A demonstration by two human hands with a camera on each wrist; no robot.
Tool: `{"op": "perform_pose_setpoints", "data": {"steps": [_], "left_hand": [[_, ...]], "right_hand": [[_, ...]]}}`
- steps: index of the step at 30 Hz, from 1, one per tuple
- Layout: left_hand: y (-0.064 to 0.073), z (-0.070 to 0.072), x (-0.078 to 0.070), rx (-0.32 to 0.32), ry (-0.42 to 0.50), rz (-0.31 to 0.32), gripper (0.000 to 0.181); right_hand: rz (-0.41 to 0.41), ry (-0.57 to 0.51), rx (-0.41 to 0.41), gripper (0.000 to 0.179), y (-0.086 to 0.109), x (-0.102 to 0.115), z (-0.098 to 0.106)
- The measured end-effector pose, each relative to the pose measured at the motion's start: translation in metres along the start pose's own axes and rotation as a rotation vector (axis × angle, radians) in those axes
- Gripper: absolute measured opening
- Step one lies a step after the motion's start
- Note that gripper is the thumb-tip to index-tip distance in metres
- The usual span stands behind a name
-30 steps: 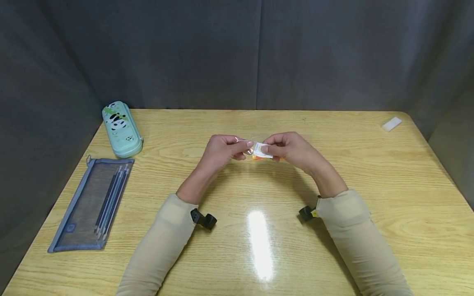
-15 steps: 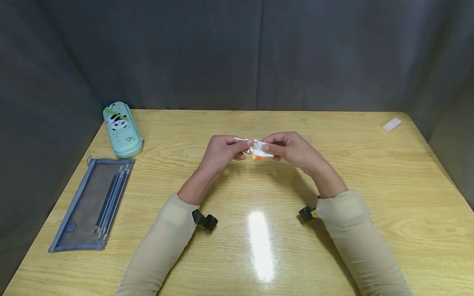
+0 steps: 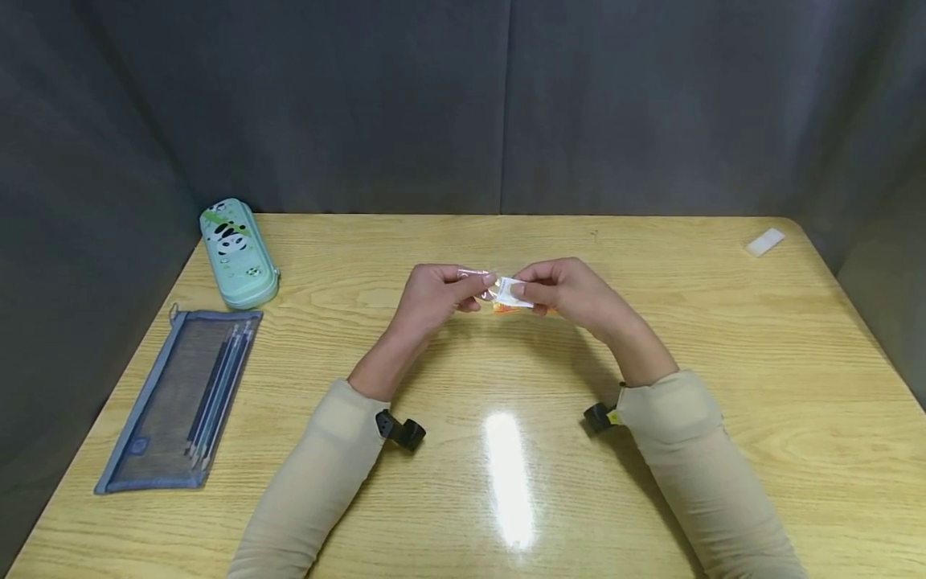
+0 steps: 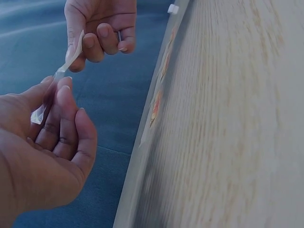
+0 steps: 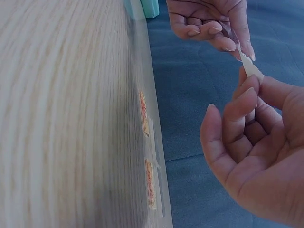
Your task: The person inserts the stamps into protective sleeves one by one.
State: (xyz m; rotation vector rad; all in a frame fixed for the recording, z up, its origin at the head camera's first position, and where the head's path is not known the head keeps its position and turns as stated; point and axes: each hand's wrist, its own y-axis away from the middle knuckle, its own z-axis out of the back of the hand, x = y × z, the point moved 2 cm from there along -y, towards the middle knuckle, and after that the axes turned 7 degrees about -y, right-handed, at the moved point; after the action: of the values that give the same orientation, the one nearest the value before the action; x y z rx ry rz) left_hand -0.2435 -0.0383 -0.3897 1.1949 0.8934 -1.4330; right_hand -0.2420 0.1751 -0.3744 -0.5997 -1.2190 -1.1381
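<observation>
Above the table, near its far side, my left hand (image 3: 437,293) pinches a clear plastic film (image 4: 37,116) between thumb and fingers. My right hand (image 3: 571,293) pinches a small white printed piece (image 3: 505,288) with a serrated edge, seen edge-on in the right wrist view. Film and white piece meet between the fingertips; whether they are one packet I cannot tell. Past the hands, orange-and-red printed pieces (image 5: 144,114) with clear film around them lie along the table's far edge, partly hidden in the head view.
At the far left lies a mint panda pencil case (image 3: 239,256). In front of it is a blue mesh zip pouch (image 3: 170,386) holding several pencils (image 3: 220,394). A white eraser-like block (image 3: 765,242) lies at the far right corner. Dark curtains (image 3: 347,104) surround the wooden table (image 3: 463,515).
Both hands keep nearly the same place and grip. The white piece tilts very slightly between the fingers; everything else stays put.
</observation>
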Motion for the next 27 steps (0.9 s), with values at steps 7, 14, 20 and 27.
{"op": "perform_pose_setpoints", "data": {"steps": [7, 14, 20, 27], "left_hand": [[-0.0002, -0.0002, 0.0006, 0.005, -0.026, 0.004, 0.022], [0.0007, -0.0008, 0.0003, 0.025, -0.044, -0.007, 0.024], [0.0014, -0.0032, 0.0003, 0.028, 0.019, 0.021, 0.02], [0.0008, -0.0034, -0.0008, 0.003, 0.098, 0.033, 0.019]], "right_hand": [[-0.003, 0.013, 0.005, 0.026, -0.0007, -0.0014, 0.0002], [0.008, 0.004, -0.004, 0.026, 0.0002, 0.0, -0.0009], [0.011, -0.01, -0.035, 0.025, 0.0012, 0.0028, -0.0035], [0.051, -0.057, -0.104, 0.03, 0.0014, 0.0027, 0.0021]]}}
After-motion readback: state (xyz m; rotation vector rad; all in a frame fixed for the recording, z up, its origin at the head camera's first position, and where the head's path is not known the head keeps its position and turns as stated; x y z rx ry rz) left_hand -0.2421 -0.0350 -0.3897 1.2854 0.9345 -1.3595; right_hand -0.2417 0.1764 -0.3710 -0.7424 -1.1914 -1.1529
